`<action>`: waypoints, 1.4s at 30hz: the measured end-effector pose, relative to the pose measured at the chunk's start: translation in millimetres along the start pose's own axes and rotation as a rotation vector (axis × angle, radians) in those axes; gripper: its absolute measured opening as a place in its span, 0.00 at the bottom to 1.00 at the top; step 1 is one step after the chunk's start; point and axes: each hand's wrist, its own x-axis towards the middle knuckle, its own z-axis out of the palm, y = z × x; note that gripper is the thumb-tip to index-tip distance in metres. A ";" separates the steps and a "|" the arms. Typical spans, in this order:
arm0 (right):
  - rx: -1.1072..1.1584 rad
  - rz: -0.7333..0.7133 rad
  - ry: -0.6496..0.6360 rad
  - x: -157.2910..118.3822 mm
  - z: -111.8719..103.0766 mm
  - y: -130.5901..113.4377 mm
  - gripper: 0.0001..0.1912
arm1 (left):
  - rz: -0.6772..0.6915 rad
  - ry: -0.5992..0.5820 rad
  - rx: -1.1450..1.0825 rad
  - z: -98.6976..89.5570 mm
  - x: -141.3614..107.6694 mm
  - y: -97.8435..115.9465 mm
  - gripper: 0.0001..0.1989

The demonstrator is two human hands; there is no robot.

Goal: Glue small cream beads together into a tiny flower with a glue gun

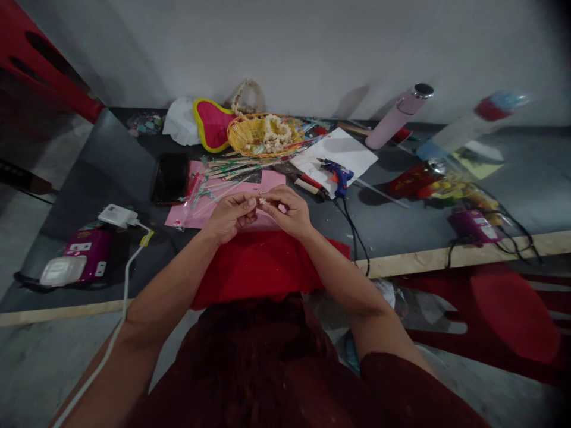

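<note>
Both my hands meet above the pink paper (178, 216) near the table's front edge. Between their fingertips is a small cluster of cream-white beads or shells (263, 202); its exact kind is too small to make out. My left hand (234, 215) pinches it from the left with thumb and forefinger, other fingers curled. From the right, my right hand (288, 209) pinches the same cluster. A red cloth (263, 261) lies below the hands. Just beyond them are thin sticks with green bits (232, 169) and pliers (307, 181) with red handles.
A yellow wicker basket (250, 134) holds a cream beaded strand. A blue glue gun (339, 178) rests partly on white paper (341, 148). Around stand a phone (171, 178), a pink flask (397, 119) and a purple power box (87, 252). A white cable (127, 285) crosses my left arm.
</note>
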 end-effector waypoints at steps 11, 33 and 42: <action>0.092 -0.008 -0.061 1.6 -0.9 1.8 0.08 | -0.071 0.085 0.147 -0.9 -1.0 2.6 0.13; 0.035 -0.065 -0.064 1.1 0.0 1.6 0.07 | -0.027 0.024 0.235 -4.8 -0.1 0.8 0.12; 0.015 -0.041 -0.145 2.9 -2.6 0.1 0.13 | -0.074 0.026 0.101 -4.5 0.8 0.1 0.11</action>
